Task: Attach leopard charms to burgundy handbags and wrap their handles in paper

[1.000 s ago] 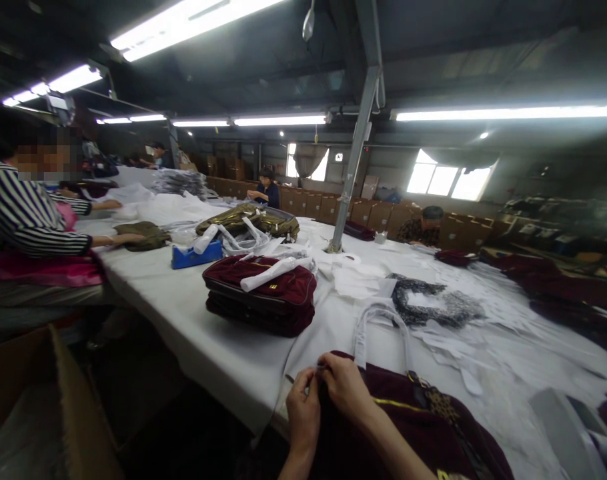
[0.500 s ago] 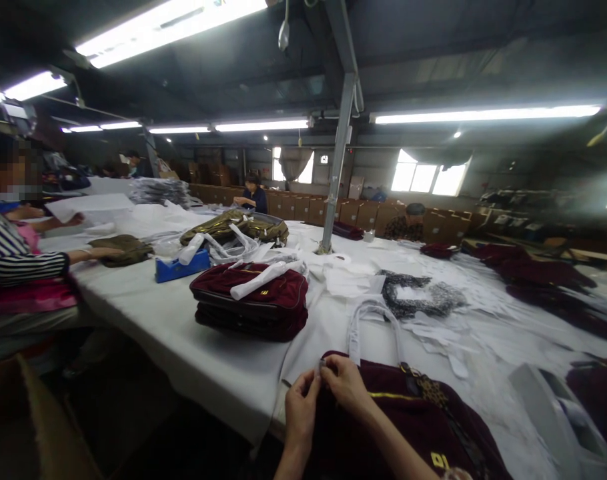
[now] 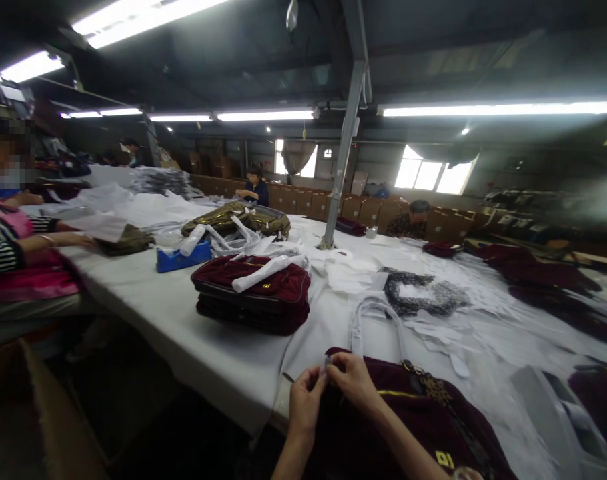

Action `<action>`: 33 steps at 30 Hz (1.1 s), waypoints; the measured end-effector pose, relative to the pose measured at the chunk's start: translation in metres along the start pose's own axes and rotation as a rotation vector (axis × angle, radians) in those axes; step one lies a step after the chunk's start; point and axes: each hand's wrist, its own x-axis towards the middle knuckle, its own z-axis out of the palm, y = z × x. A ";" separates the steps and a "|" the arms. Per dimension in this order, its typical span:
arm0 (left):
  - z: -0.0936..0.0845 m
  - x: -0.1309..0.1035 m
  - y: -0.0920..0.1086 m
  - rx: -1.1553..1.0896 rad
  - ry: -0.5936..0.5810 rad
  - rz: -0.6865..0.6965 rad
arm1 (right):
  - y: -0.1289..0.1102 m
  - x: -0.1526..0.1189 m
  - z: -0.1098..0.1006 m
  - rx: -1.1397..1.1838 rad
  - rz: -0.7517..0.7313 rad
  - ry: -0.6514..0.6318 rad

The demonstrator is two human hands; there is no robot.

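Head view: both hands pinch at a bag's edge

Left hand point(image 3: 303, 400) and right hand point(image 3: 352, 381) meet fingertips, clamped on something small at the near edge of the maroon bag point(image 3: 408, 427). Beyond the fingers lie stacked bags point(image 3: 253, 293) and white handles point(image 3: 376, 320).

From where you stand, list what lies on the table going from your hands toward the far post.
Hands pinching a small piece at the maroon bag → white wrapped handle → stacked maroon bags → gold bag → steel post.
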 end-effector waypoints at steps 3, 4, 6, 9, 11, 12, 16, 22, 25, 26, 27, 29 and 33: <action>0.002 0.001 0.000 0.020 0.066 -0.015 | -0.006 -0.002 -0.003 -0.044 -0.020 0.023; 0.003 0.001 0.000 0.027 0.085 -0.012 | -0.007 -0.002 -0.004 -0.063 -0.021 0.040; 0.004 0.002 -0.002 0.047 0.115 -0.002 | -0.010 -0.002 -0.006 -0.064 0.005 0.067; 0.006 0.000 -0.003 0.088 0.158 0.012 | -0.008 0.000 -0.003 0.023 0.091 0.045; 0.007 -0.004 -0.003 0.153 0.209 0.038 | -0.005 0.002 0.000 0.085 0.140 0.021; 0.008 -0.007 -0.002 0.226 0.246 0.083 | -0.004 0.002 0.002 0.122 0.168 0.012; 0.015 -0.021 -0.001 0.717 0.286 0.468 | 0.002 0.002 0.004 0.294 0.285 -0.003; 0.020 -0.030 -0.002 1.249 0.097 0.779 | 0.012 -0.001 -0.005 0.514 0.408 0.030; 0.019 -0.032 -0.003 1.358 0.075 0.807 | 0.014 -0.002 -0.006 0.589 0.410 0.033; 0.019 -0.033 -0.003 1.369 0.073 0.807 | 0.015 -0.002 -0.006 0.604 0.403 0.029; 0.018 -0.033 -0.003 1.368 0.071 0.802 | 0.015 -0.003 -0.006 0.610 0.389 0.022; 0.017 -0.034 -0.002 1.313 0.057 0.776 | 0.016 -0.004 -0.005 0.609 0.352 0.009; 0.014 -0.030 0.001 0.943 0.033 0.554 | 0.020 -0.008 -0.003 0.598 0.292 0.022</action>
